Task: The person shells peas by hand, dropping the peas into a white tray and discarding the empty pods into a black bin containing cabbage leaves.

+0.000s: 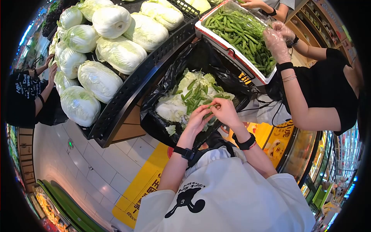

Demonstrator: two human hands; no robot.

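My left hand point(198, 119) and my right hand point(225, 112) meet over a bin lined with a black plastic bag point(148, 110). A green pea pod point(211, 106) is pinched between the fingertips of both hands. Just beneath them, loose pea pods point(192, 97) lie scattered on pale cabbage leaves point(170, 108) inside the bag. Beyond my right hand stands a white foam box point(232, 58) with red edging, filled with green pea pods point(243, 36).
Whole napa cabbages point(112, 54) are piled on a black-edged display stand point(145, 69) at the left. A co-worker's gloved hands point(277, 42) are at the foam box. Another person point(27, 92) stands at the far left. Black cables point(266, 104) hang below the box.
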